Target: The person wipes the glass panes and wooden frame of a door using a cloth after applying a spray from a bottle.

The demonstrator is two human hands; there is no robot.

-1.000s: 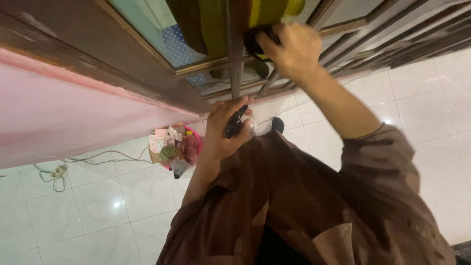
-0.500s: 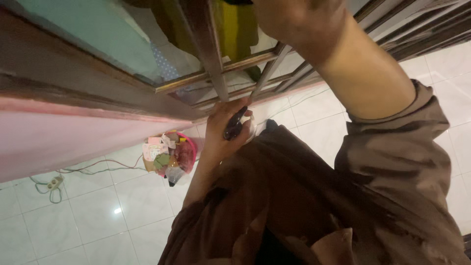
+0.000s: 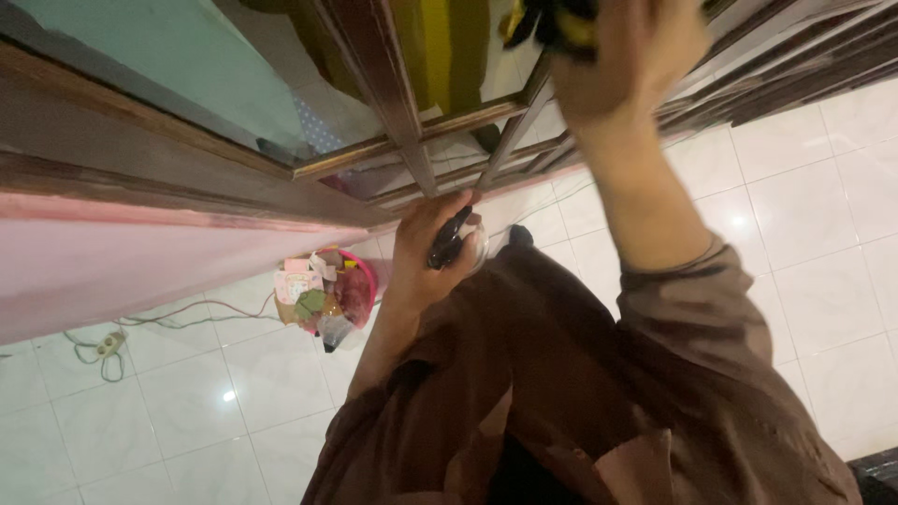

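Since earlier frame, right hand [image 3: 629,58] is shifted lower and rightward against window glass [image 3: 449,47], fingers closed on dark-and-yellow cloth [image 3: 557,23] at top edge. Spray bottle [image 3: 454,238] is kept gripped in left hand [image 3: 426,248] below wooden window frame [image 3: 393,84]. Pink basket [image 3: 327,290] is seen on tiled floor [image 3: 795,187].

I am looking down into what seems to be a home: white glossy floor tiles [image 3: 187,393], a pink wall [image 3: 122,271], a brown wooden window frame [image 3: 374,56], a pink basket [image 3: 327,290] of household clutter and a power strip [image 3: 109,345] lying on the floor.
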